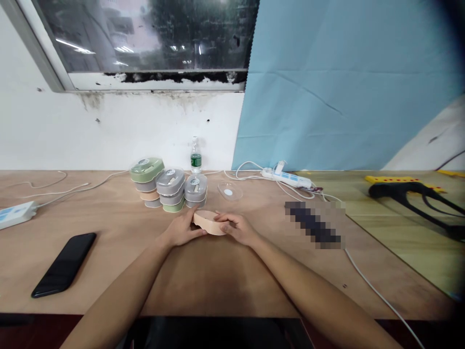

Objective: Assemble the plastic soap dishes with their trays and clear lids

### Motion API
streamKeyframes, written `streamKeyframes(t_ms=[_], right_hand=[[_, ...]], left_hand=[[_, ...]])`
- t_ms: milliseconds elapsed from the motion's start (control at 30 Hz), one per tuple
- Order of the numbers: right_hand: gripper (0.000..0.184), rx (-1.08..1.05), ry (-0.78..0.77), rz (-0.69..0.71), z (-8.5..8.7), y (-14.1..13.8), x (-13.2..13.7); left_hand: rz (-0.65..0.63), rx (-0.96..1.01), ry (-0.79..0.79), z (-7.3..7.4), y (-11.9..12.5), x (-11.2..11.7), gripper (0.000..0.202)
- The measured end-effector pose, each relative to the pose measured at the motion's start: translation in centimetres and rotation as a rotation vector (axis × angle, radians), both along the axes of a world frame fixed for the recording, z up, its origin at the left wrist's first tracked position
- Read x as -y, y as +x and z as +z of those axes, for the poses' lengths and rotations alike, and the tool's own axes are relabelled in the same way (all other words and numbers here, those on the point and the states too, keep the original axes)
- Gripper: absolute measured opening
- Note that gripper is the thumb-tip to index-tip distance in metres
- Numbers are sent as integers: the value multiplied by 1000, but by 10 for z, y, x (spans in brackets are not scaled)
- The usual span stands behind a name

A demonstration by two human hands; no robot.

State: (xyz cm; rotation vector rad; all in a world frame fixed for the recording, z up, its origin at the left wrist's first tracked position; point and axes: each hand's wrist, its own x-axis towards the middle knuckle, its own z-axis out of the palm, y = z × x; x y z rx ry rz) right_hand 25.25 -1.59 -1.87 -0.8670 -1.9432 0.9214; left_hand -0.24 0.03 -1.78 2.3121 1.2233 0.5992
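Holding a peach container (209,226), left hand (182,229) and right hand (240,229) partly hide its ends.

Boxes (170,186) bar the left hand's (182,229) front — nearer tabletop (221,276) free.

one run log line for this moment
left hand: on peach box; right hand: on same box; clear lid: on table; bottle: upright
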Motion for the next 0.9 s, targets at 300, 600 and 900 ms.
streamKeyframes(t_ms=[300, 600, 900], right_hand=[[44, 111, 115, -103, 1, 4, 1], [57, 321, 258, -182, 8, 5, 4], [48, 474, 395, 4, 2, -8, 7]], left_hand=[[52, -8, 92, 0, 6, -1, 64], [94, 367, 4, -4, 10, 2, 80], [51, 317, 71, -3, 24, 15, 143]])
